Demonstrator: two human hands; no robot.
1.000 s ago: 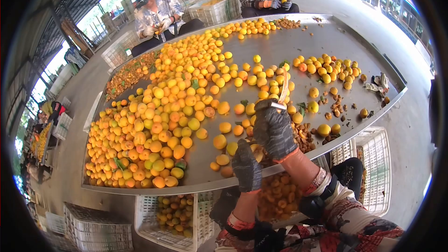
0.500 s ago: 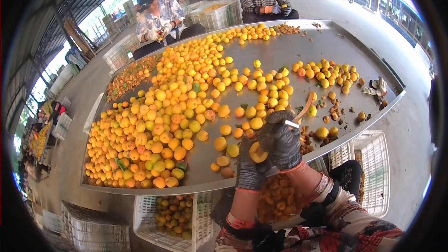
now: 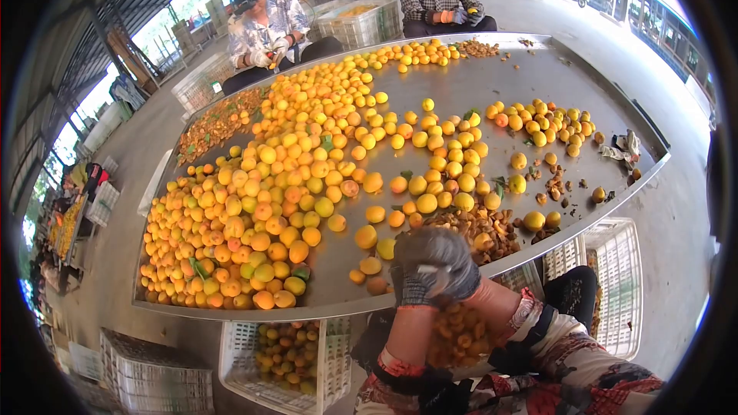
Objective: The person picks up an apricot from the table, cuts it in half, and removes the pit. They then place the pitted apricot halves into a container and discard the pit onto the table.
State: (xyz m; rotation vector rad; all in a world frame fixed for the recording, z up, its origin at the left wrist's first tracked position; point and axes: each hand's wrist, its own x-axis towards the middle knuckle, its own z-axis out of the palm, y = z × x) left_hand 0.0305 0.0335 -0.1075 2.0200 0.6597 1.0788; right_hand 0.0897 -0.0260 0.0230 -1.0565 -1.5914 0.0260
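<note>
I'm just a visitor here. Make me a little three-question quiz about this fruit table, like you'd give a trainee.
1. True or false: the camera wearer's left hand and right hand are at opposite ends of the table.
2. In this view, where is the biggest heap of fruit?
A) the left part of the table
B) the right part
C) the far right corner
3. Fill in: the white crate below the table's near left edge holds ____.

Key:
1. False; they are close together by the near edge.
2. A
3. fruit
</note>
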